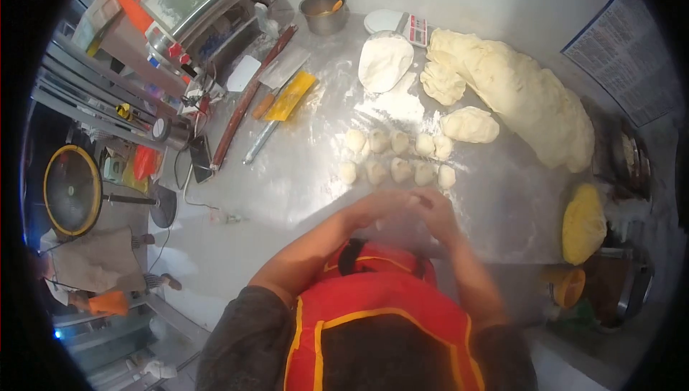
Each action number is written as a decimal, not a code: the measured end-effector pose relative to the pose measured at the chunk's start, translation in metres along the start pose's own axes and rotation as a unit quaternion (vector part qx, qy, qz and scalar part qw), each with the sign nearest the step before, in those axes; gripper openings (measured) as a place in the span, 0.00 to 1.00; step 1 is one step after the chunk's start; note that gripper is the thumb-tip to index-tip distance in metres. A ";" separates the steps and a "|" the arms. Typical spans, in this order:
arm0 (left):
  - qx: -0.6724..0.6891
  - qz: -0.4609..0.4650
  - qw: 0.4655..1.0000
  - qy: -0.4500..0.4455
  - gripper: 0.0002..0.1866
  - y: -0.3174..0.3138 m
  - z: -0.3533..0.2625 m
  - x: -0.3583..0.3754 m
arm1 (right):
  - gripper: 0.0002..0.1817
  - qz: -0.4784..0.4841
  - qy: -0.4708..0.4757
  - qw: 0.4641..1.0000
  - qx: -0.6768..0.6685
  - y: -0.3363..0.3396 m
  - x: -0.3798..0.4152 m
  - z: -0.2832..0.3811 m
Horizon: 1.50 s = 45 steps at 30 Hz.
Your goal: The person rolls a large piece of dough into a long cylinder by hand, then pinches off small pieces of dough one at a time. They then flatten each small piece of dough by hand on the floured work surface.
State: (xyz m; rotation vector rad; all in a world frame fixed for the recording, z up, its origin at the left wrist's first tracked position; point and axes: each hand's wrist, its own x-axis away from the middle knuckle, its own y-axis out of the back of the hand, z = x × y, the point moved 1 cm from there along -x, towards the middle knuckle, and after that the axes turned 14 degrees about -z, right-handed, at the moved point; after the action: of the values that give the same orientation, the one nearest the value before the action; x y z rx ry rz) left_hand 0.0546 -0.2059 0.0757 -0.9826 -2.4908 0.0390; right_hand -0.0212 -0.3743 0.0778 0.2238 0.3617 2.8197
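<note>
My left hand is smeared by motion at the table's near edge, in front of my red apron. Close beside it, my right hand has its fingers curled in toward the left; whatever lies between the two hands is hidden or too blurred to make out. Just beyond them, small dough pieces sit in two rows on the floured metal table. A larger oval dough lump lies behind the rows to the right. Farther back stretches a long, thick mass of dough.
Left on the table lie a yellow scraper, a long brown rod and a phone. At the back are a metal bowl, a scale and a white floury round. Another person is at far left.
</note>
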 end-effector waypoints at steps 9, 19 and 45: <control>0.148 -0.184 0.966 0.108 0.10 -0.007 0.010 0.013 | 0.10 -0.028 0.101 0.993 0.048 -0.014 -0.007 -0.003; 0.109 -0.180 0.974 0.082 0.08 0.023 0.028 0.015 | 0.11 -0.009 -0.072 0.997 0.007 -0.037 -0.046 -0.018; 0.264 -0.245 0.925 0.120 0.09 0.106 0.025 -0.027 | 0.13 0.030 0.015 0.996 0.081 -0.098 -0.106 0.006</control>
State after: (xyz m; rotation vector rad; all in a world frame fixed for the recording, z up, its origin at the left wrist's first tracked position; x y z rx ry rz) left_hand 0.1292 -0.1408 0.0218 -0.1257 -2.2417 0.3842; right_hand 0.1061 -0.3142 0.0446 0.2297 0.6011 2.8562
